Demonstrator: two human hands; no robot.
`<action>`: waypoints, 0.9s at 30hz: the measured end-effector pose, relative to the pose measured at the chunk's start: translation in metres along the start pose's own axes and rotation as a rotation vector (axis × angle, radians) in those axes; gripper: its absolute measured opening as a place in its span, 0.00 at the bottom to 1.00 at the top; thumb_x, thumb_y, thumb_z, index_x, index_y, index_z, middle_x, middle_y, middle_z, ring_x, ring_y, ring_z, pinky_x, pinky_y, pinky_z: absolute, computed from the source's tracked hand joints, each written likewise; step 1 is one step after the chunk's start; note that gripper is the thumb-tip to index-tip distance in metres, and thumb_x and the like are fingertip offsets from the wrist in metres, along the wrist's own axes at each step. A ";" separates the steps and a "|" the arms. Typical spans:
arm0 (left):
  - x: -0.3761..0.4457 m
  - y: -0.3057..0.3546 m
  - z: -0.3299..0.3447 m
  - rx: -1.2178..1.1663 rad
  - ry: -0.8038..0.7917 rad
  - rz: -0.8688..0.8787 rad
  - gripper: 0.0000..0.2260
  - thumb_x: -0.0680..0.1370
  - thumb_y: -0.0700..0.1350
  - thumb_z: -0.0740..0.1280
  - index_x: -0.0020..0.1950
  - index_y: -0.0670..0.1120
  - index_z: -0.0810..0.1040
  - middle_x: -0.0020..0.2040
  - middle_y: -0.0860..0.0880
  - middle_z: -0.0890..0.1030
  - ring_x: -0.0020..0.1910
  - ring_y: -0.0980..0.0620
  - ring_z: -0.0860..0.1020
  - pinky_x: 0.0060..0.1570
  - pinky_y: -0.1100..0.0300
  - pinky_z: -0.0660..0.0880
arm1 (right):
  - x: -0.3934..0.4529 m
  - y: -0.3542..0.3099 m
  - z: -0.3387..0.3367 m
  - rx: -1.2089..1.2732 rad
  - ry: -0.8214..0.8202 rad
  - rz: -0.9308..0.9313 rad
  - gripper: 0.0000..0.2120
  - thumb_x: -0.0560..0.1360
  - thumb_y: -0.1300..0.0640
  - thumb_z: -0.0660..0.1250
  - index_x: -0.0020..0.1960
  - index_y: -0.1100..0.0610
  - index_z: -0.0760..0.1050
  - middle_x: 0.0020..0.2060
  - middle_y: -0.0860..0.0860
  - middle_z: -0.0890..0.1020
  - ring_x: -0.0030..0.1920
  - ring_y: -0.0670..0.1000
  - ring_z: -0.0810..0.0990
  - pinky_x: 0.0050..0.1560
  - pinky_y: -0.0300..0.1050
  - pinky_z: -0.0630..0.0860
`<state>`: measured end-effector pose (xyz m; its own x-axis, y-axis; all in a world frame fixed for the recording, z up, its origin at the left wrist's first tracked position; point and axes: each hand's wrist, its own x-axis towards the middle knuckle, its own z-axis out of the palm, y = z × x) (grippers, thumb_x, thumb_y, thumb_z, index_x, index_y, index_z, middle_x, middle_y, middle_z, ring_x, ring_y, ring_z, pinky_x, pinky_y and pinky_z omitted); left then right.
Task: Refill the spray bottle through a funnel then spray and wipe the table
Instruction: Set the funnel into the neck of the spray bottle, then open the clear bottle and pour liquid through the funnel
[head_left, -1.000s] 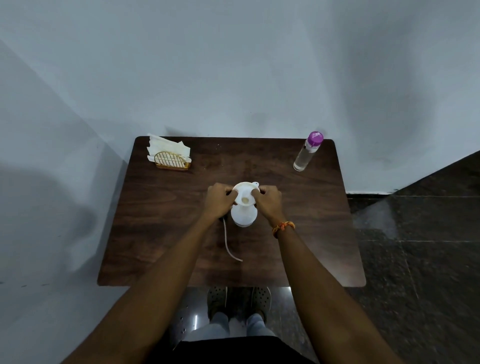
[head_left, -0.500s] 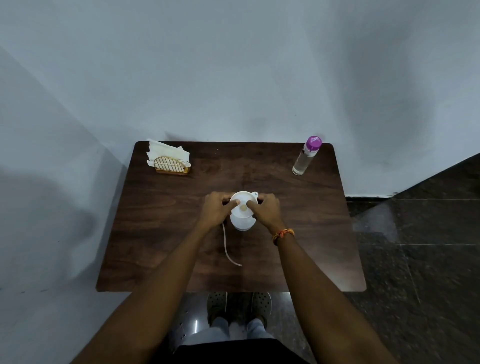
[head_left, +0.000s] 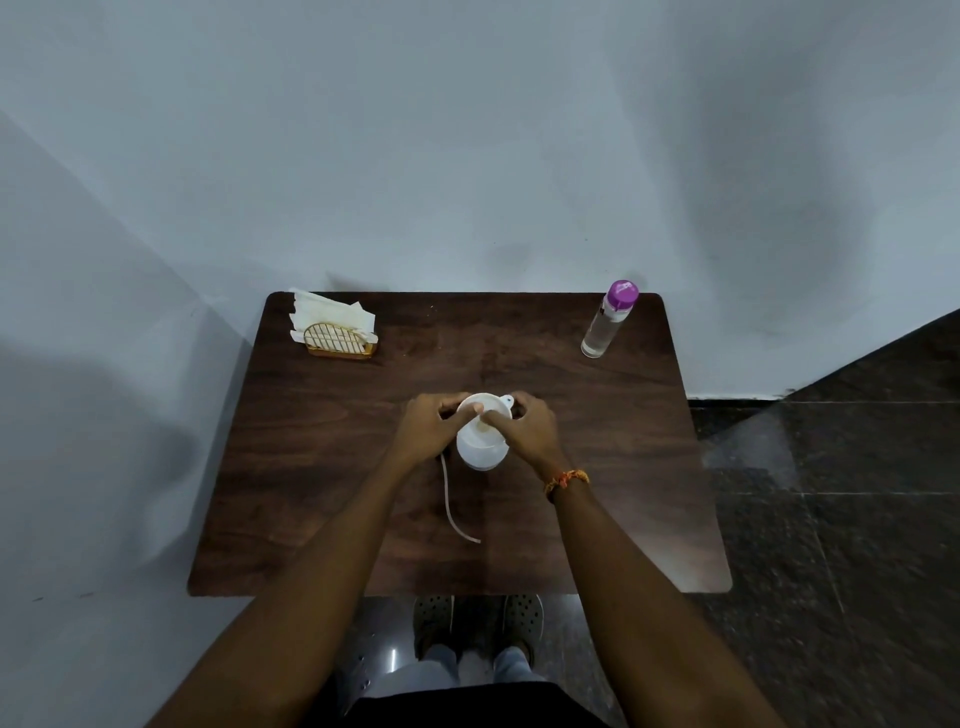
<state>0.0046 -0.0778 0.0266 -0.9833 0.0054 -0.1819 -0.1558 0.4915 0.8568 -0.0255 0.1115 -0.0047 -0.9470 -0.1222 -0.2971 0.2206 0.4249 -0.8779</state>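
So both sets of fingers are curled in tight around the white funnel (head_left: 485, 415), pinching its rim from either side. The left hand (head_left: 431, 427) has its thumb laid over the near-left edge of the rim, and the right hand (head_left: 524, 428) covers the right side, with the funnel's little tab sticking out just past its knuckles. The funnel sits on top of the white spray bottle (head_left: 482, 453), which stands upright near the middle of the dark wood tabletop (head_left: 322, 467). A thin pale tube (head_left: 453, 506) lies on the tabletop just left of the bottle, curving toward the near edge; its upper end is hidden under the left hand. A braided thread band (head_left: 567, 480) is on the right wrist. Way off at the far right corner there's a clear bottle with a purple cap (head_left: 608, 319), and at the far left corner a gold wire napkin holder (head_left: 338, 340) stuffed with white napkins.
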 end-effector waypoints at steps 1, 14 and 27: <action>0.002 0.000 0.000 -0.006 0.022 -0.013 0.16 0.80 0.58 0.70 0.63 0.52 0.86 0.56 0.54 0.87 0.53 0.61 0.84 0.54 0.56 0.83 | -0.001 -0.001 -0.002 0.008 -0.018 0.004 0.20 0.73 0.46 0.79 0.60 0.54 0.82 0.54 0.47 0.86 0.53 0.49 0.84 0.53 0.51 0.83; 0.100 0.134 0.033 -0.048 0.049 0.196 0.17 0.81 0.59 0.68 0.62 0.51 0.86 0.59 0.54 0.86 0.59 0.62 0.82 0.64 0.59 0.78 | 0.040 -0.006 -0.088 0.201 0.497 0.018 0.30 0.77 0.45 0.74 0.74 0.56 0.73 0.60 0.48 0.80 0.61 0.52 0.81 0.62 0.58 0.81; 0.242 0.147 0.126 0.312 -0.339 0.250 0.32 0.79 0.45 0.73 0.81 0.45 0.66 0.77 0.42 0.70 0.76 0.44 0.68 0.73 0.56 0.63 | 0.135 0.026 -0.147 -0.002 0.435 0.001 0.39 0.76 0.52 0.78 0.81 0.56 0.65 0.75 0.56 0.74 0.74 0.53 0.73 0.73 0.51 0.72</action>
<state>-0.2439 0.1057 0.0475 -0.8932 0.4120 -0.1803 0.1661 0.6747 0.7192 -0.1819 0.2374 -0.0122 -0.9571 0.2675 -0.1115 0.2214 0.4266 -0.8769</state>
